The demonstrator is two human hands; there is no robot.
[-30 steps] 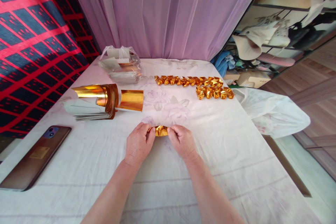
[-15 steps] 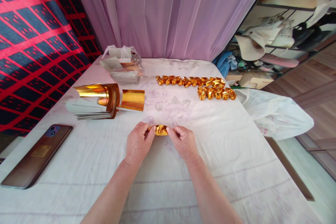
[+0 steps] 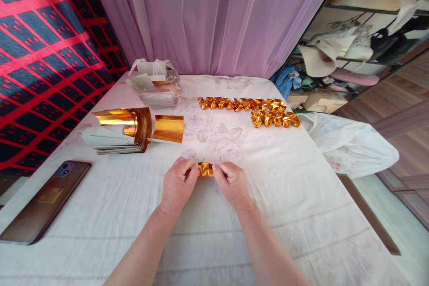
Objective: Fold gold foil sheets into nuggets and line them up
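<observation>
Your table [image 3: 301,214] carries a white floral cloth. On it — foil sheet stack [image 3: 117,136], phone [image 3: 43,201], bagged sheets [image 3: 156,85], folded gold pieces [image 3: 248,109].

I am counting one gold foil piece [image 3: 205,169] between my two hands, left hand [image 3: 176,183] and right hand [image 3: 232,183]. On the table [image 3: 301,196] are lying two rows of folded gold pieces [image 3: 250,108], one phone [image 3: 45,201] and one loose gold sheet [image 3: 168,128].

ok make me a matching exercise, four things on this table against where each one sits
Things:
1. phone
2. folded gold pieces
3. gold paper stack
4. gold piece

Places:
A. far side, in rows
B. between the left hand and right hand
C. near left edge
D. left, beyond the phone

Pairs: 1-C, 2-A, 3-D, 4-B
</observation>
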